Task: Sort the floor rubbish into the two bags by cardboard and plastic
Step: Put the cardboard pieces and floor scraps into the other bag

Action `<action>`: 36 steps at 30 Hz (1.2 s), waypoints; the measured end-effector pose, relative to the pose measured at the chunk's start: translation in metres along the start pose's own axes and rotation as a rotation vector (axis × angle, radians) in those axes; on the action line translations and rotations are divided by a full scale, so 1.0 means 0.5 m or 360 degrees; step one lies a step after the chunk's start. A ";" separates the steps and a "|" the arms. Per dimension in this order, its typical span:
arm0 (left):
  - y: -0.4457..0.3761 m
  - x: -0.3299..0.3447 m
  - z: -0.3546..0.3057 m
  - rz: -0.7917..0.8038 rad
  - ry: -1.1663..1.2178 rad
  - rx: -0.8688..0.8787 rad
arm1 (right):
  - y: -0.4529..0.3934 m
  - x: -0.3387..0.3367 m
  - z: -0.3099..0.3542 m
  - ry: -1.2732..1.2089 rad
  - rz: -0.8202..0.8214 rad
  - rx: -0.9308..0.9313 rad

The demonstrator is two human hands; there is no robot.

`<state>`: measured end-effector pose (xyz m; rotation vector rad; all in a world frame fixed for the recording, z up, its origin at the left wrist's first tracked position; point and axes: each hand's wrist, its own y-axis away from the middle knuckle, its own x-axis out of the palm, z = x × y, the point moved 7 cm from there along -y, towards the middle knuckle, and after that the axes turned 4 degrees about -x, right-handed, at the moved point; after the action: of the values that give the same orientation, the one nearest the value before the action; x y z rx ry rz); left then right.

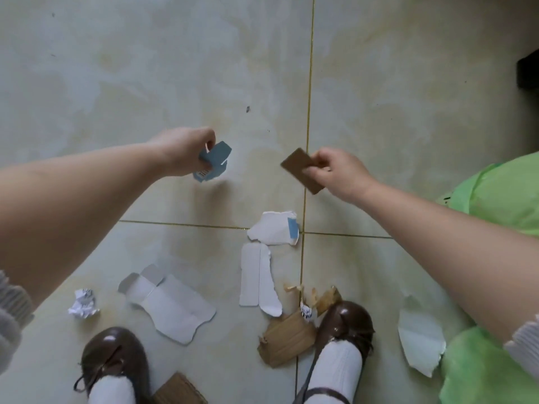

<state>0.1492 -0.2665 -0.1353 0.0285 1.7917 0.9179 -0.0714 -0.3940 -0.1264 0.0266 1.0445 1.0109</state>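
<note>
The left hand [186, 150] grips a blue carton scrap [214, 161] with a barcode on it, held above the tiled floor [175, 68]. The right hand [335, 173] pinches a brown cardboard strip [302, 170] between thumb and fingers, over the gold grout line [309, 97]. Below the hands, white torn carton pieces [272, 228] lie on the floor, near a flattened white box [172, 307] and a crumpled paper ball [83, 303]. A piece of corrugated cardboard [287, 338] lies against the right brown shoe [344, 325]. A green plastic bag [495, 199] sits at the right edge, with another white scrap [420, 336] beside it.
</note>
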 end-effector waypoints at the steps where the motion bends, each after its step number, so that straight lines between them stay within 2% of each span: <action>1: 0.025 0.006 0.002 0.0025 0.0034 0.0022 | 0.020 0.027 0.019 0.0057 0.0104 -0.0062; 4: 0.110 0.022 0.013 0.0083 -0.0037 0.0119 | 0.078 0.101 0.050 0.0227 0.0334 -0.0136; 6: 0.165 0.038 0.030 0.0128 -0.0098 0.0157 | 0.109 0.130 0.057 0.0308 0.0380 -0.0141; 13: 0.304 0.184 0.103 0.0416 -0.0273 0.0226 | 0.188 0.155 0.073 0.0533 0.0278 -0.0139; 16: 0.343 0.240 0.093 0.0473 -0.0292 0.0377 | 0.215 0.159 0.075 0.0627 0.0238 -0.0129; 21: 0.369 0.286 0.058 0.0413 -0.0672 0.0690 | 0.199 0.173 0.073 0.0843 0.0293 -0.0168; 28: 0.360 0.315 0.062 0.0248 -0.0984 0.0750 | 0.138 0.212 0.065 0.0862 0.0297 -0.0098; 36: 0.350 0.317 0.081 0.0248 -0.0878 0.0688 | 0.135 0.219 0.067 0.0846 0.0131 -0.0073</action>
<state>0.0455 -0.0521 -0.1631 0.6430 1.4420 0.5388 -0.0803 -0.2644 -0.1539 -0.2510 1.5111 1.1469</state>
